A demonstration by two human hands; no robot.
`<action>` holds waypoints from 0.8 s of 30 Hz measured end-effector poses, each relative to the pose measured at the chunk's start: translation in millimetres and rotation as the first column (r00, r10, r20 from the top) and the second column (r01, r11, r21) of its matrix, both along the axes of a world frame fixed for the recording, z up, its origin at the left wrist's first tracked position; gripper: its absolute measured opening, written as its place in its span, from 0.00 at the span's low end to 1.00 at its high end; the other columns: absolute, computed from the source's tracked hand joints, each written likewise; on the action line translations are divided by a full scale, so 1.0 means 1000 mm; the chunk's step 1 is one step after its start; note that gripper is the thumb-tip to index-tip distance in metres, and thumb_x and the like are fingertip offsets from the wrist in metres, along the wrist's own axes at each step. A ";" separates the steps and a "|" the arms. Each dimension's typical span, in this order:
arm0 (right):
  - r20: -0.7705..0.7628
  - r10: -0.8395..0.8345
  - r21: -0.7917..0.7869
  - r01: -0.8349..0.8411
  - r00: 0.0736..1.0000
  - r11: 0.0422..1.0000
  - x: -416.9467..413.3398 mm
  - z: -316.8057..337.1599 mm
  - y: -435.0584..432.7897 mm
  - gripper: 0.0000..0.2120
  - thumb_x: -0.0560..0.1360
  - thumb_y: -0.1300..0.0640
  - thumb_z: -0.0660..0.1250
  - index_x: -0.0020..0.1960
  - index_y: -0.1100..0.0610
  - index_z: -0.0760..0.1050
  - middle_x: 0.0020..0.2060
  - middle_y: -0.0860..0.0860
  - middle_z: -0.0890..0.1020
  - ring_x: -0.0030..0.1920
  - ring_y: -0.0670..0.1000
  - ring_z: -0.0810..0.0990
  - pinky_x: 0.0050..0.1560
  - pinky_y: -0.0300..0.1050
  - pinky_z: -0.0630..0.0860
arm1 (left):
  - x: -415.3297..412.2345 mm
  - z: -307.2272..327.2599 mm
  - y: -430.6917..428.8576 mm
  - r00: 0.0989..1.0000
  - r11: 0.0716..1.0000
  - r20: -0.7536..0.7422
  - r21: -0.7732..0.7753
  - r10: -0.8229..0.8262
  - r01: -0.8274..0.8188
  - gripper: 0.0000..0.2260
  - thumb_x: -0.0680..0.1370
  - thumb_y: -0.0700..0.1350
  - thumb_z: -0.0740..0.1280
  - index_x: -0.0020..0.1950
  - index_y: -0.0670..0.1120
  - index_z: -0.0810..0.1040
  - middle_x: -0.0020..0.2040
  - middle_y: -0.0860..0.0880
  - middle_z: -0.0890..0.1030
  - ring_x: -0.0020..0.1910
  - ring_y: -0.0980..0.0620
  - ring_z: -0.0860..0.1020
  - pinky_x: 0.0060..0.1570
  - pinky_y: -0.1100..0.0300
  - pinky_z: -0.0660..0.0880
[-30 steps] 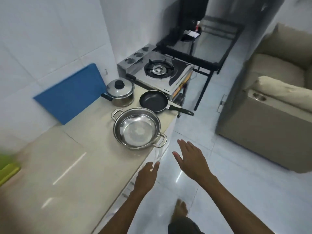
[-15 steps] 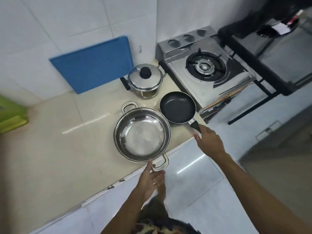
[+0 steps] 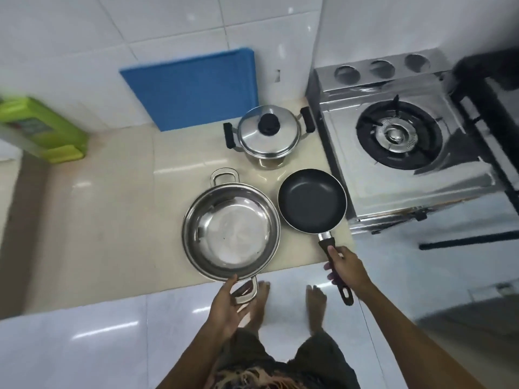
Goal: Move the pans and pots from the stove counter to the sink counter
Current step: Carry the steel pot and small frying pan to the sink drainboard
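Note:
A wide steel pot (image 3: pixel 231 230) with two loop handles sits on the beige counter (image 3: pixel 112 220), near its front edge. My left hand (image 3: pixel 229 307) curls around the pot's near handle. To its right lies a black frying pan (image 3: pixel 312 199), its handle sticking out over the counter edge. My right hand (image 3: pixel 346 269) is closed around that handle. Behind them stands a small lidded steel pot (image 3: pixel 268 134) with black side handles and a black knob.
A single-burner gas stove (image 3: pixel 398 136) stands right of the pans. A blue cutting board (image 3: pixel 193 87) leans on the tiled wall. A green container (image 3: pixel 42 127) sits at the far left. My bare feet (image 3: pixel 316 301) stand on the white floor below.
I have stepped closer and face the counter squarely. My right hand went from touching the pan handle's base to gripping it. My left hand has wrapped further around the wide pot's near handle.

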State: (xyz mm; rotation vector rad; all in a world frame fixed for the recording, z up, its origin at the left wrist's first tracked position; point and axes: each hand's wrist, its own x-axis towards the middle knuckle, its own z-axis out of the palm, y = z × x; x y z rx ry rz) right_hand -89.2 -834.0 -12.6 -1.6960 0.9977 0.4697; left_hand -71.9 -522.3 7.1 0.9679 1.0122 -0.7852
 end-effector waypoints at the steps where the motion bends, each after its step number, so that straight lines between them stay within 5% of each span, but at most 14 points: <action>1: -0.001 0.023 0.034 -0.023 1.000 0.999 -0.001 -0.002 -0.002 0.16 0.83 0.45 0.60 0.56 0.58 0.76 0.38 0.59 0.86 0.27 0.55 0.82 0.30 0.45 0.79 | -0.002 0.003 -0.005 0.999 0.999 0.018 0.010 0.045 -0.045 0.13 0.80 0.47 0.68 0.62 0.42 0.78 0.55 0.38 0.86 0.50 0.39 0.86 0.56 0.44 0.79; 4: 0.007 0.075 0.093 -0.076 0.997 0.993 -0.006 -0.004 -0.002 0.16 0.84 0.46 0.59 0.52 0.60 0.74 0.34 0.57 0.83 0.25 0.52 0.78 0.30 0.45 0.76 | -0.008 0.012 -0.022 0.988 0.988 0.056 0.039 0.145 -0.147 0.12 0.80 0.44 0.69 0.61 0.41 0.80 0.54 0.40 0.87 0.46 0.41 0.87 0.52 0.46 0.79; 8: 0.075 0.089 0.076 -0.095 0.993 0.993 -0.009 0.007 -0.002 0.16 0.84 0.49 0.59 0.51 0.62 0.74 0.29 0.57 0.74 0.26 0.52 0.72 0.28 0.45 0.70 | -0.017 0.019 -0.043 0.968 0.961 0.076 0.125 0.240 -0.248 0.11 0.77 0.43 0.71 0.58 0.40 0.81 0.51 0.41 0.86 0.48 0.42 0.84 0.59 0.44 0.77; 11: 0.112 0.145 0.039 -0.150 0.983 0.988 -0.008 0.019 -0.010 0.17 0.84 0.49 0.60 0.50 0.63 0.75 0.29 0.58 0.72 0.27 0.53 0.70 0.28 0.43 0.68 | -0.024 0.031 -0.055 0.937 0.923 0.110 0.169 0.332 -0.347 0.12 0.76 0.42 0.72 0.56 0.38 0.82 0.48 0.41 0.86 0.45 0.42 0.82 0.51 0.48 0.78; 15: 0.138 0.290 -0.019 -0.290 0.947 0.957 -0.007 0.029 -0.019 0.18 0.83 0.48 0.61 0.47 0.63 0.76 0.30 0.59 0.75 0.27 0.54 0.72 0.29 0.42 0.69 | -0.045 0.040 -0.046 0.881 0.872 0.174 0.148 0.441 -0.466 0.14 0.75 0.40 0.73 0.59 0.34 0.82 0.55 0.37 0.85 0.48 0.42 0.83 0.62 0.45 0.77; 24: 0.220 0.505 -0.045 -0.509 0.834 0.860 -0.003 0.057 0.055 0.15 0.83 0.51 0.62 0.45 0.60 0.77 0.26 0.55 0.73 0.24 0.50 0.68 0.23 0.41 0.67 | -0.104 0.059 0.040 0.694 0.696 0.235 0.090 0.681 -0.713 0.08 0.74 0.39 0.72 0.51 0.38 0.84 0.49 0.38 0.87 0.41 0.45 0.87 0.32 0.56 0.82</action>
